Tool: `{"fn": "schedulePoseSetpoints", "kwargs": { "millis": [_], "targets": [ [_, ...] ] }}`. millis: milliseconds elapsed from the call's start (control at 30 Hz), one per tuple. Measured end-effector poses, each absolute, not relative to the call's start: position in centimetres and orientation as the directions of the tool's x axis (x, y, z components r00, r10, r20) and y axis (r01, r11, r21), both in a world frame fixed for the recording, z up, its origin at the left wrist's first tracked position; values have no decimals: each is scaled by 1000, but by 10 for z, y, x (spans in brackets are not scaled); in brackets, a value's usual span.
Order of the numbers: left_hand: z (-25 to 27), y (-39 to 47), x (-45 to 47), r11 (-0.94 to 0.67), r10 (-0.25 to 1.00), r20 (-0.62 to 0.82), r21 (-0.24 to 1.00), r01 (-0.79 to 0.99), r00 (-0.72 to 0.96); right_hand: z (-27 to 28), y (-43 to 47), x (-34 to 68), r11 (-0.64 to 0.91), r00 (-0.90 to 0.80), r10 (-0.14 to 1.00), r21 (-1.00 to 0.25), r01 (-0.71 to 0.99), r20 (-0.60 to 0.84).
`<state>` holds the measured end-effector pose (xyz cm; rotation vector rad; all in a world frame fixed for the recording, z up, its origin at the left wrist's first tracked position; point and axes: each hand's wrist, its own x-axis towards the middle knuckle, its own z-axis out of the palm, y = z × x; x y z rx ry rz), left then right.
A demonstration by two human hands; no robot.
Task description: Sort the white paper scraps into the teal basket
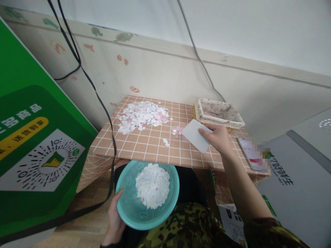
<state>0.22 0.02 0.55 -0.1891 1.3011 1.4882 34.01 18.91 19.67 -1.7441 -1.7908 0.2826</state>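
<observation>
My left hand [116, 215] grips the rim of a teal plastic colander [126, 203] from its left side, thumb over the edge. The colander sits over my lap below the table's front edge, and a heap of small white paper scraps [152, 186] lies in it. Above the right part of the table, my right hand [216, 136] holds a flat white scraper card [198, 136] with rounded corners. Beside the card's left edge are a few pinkish scraps [177, 130], partly covered by it. Two or so white bits [166, 142] lie nearer the front edge.
A large pile of white and pink scraps [143, 115] covers the table's back left. At the back right stands a cloth-lined wicker basket [219, 120]; a phone [249, 153] lies at the right edge. A black strap [106, 110] hangs across the left side, before a green panel [26, 79].
</observation>
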Motion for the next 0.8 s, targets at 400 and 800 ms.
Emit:
{"fn": "schedulePoseSetpoints", "kwargs": {
  "millis": [400, 800],
  "targets": [
    [11, 0, 3, 191, 619, -689, 598, -778, -378, 196, 192, 329, 135, 1, 976, -607, 783, 218],
    [12, 0, 3, 198, 589, -697, 616, -762, -410, 196, 194, 310, 184, -74, 975, -579, 794, 207]
  ]
}}
